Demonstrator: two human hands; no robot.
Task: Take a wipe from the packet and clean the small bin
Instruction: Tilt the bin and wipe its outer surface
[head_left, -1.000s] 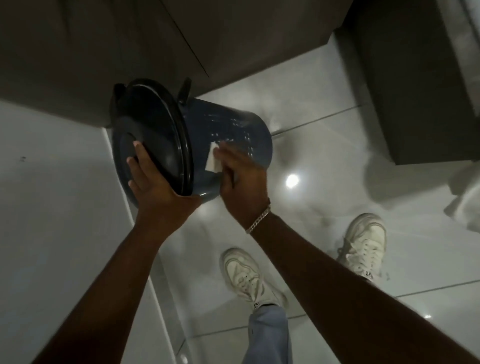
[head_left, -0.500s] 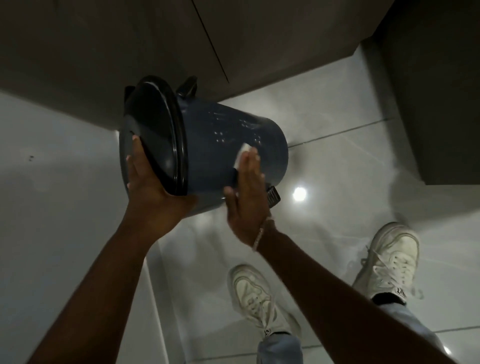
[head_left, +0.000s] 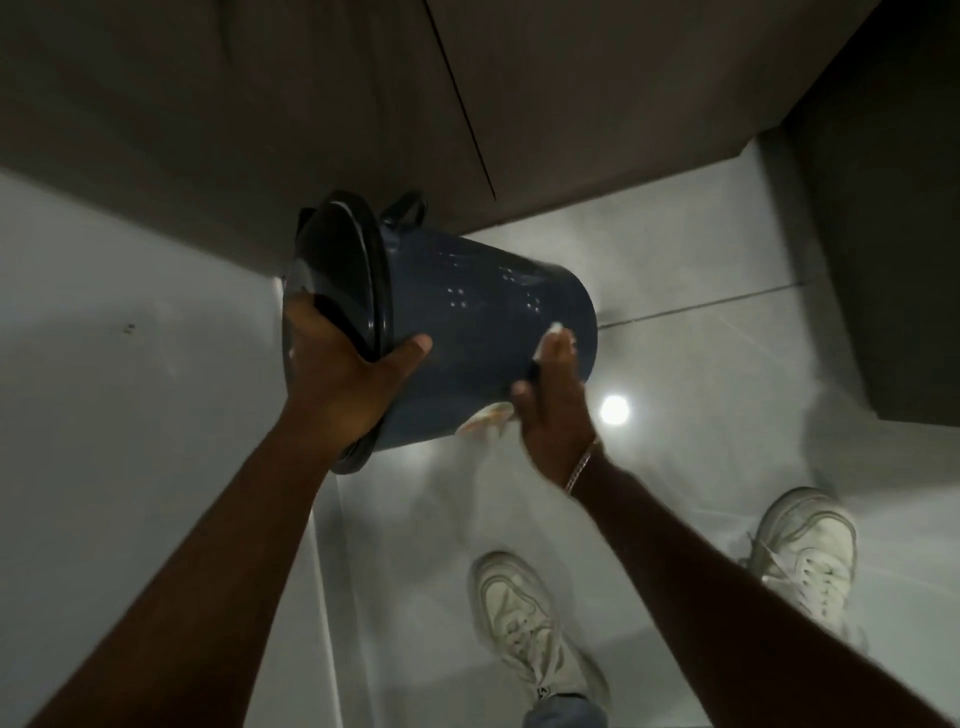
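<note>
The small dark blue bin (head_left: 467, 322) is held in the air, tipped on its side with its black lid (head_left: 337, 280) facing left. My left hand (head_left: 337, 379) grips it at the lid end, thumb on the blue wall. My right hand (head_left: 553, 410) presses a white wipe (head_left: 555, 328) flat against the wall near the base; only a corner of the wipe shows past my fingertips. A pale label (head_left: 483, 418) shows on the underside by that hand. The packet is out of sight.
Dark cabinet doors (head_left: 311, 104) fill the top, and another dark unit (head_left: 893, 234) stands at the right. A white surface (head_left: 130, 415) lies on the left. Below is glossy grey tiled floor (head_left: 701, 364) with my two white shoes (head_left: 524, 623).
My right hand has slid the wipe along the bin's wall from near the lid toward the base. My left hand has shifted so its thumb now lies on the blue wall.
</note>
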